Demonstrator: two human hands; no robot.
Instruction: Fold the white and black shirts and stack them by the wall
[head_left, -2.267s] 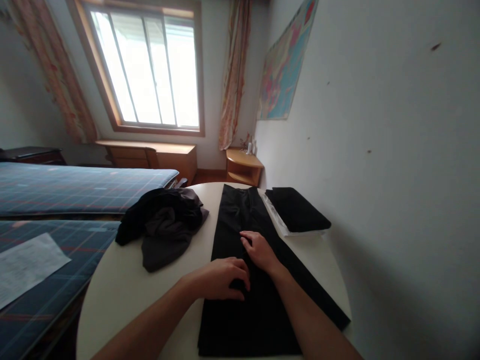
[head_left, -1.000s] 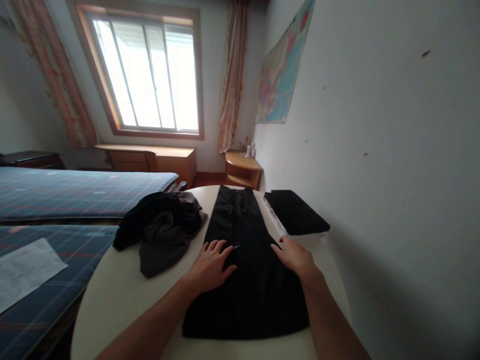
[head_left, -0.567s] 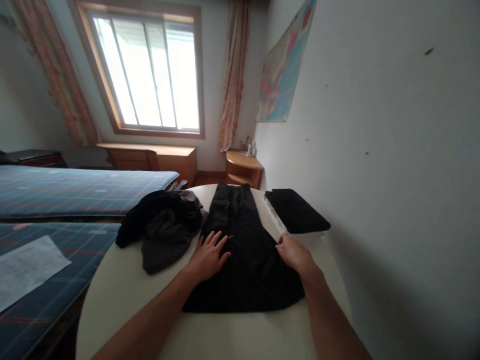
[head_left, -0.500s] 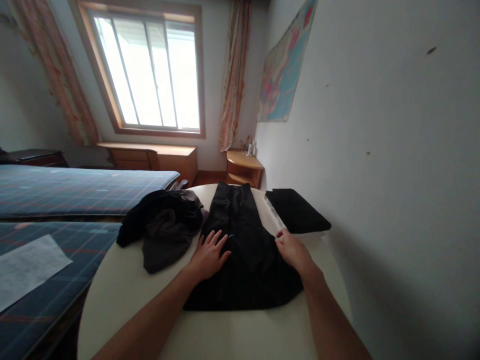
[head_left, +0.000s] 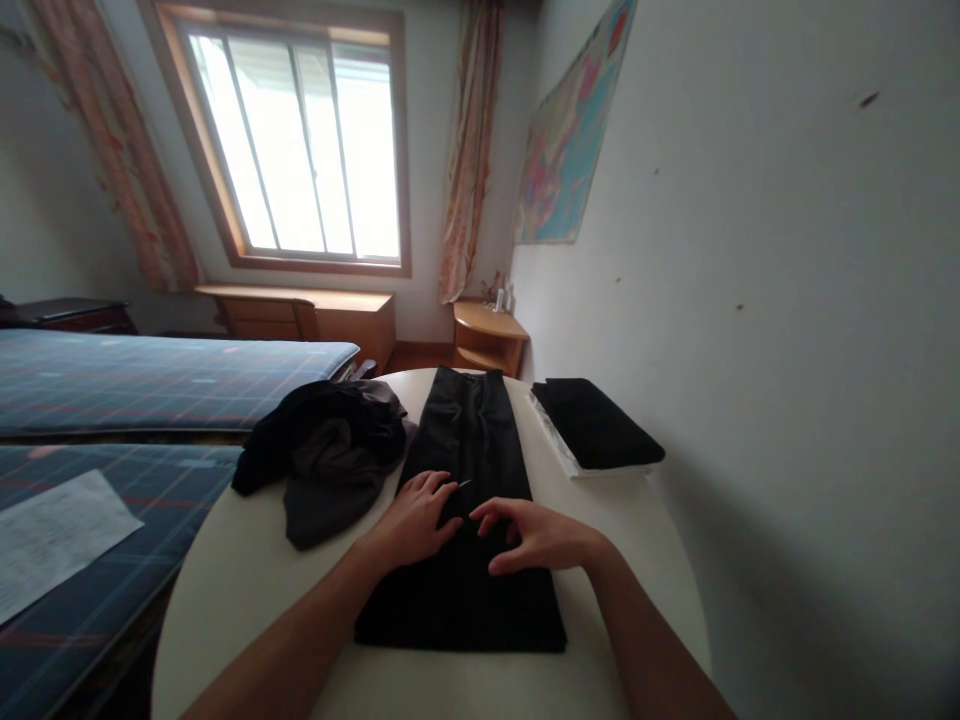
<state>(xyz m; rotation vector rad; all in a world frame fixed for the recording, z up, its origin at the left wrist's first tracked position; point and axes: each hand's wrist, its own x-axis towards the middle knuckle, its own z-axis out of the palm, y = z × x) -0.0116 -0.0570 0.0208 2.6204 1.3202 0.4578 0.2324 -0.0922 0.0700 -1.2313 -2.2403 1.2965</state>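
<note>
A black garment (head_left: 480, 430) lies folded in a long strip on the round cream table (head_left: 247, 600), with a small white mark near its middle. I cannot tell what kind of garment it is. My left hand (head_left: 420, 515) rests open on its left side, fingers laid on the cloth. Above its right part is my right hand (head_left: 536, 535), fingers apart and slightly curled, with nothing in them. To the left sits a crumpled heap of black and dark grey clothes (head_left: 330, 460). A folded black cloth (head_left: 600, 425) lies on a flat white item (head_left: 611, 472) at the right.
Left of the table are blue plaid mattresses (head_left: 172, 385), one bearing a white paper sheet (head_left: 60, 540). A white wall (head_left: 787, 400) rises close on the right. A wooden desk (head_left: 352, 315) and a small corner stand (head_left: 491, 325) are at the back.
The garment's right side has been brought inward, so the cloth is narrower and straighter. My right hand has let go of its edge and moved left over it. My left hand stays on the cloth.
</note>
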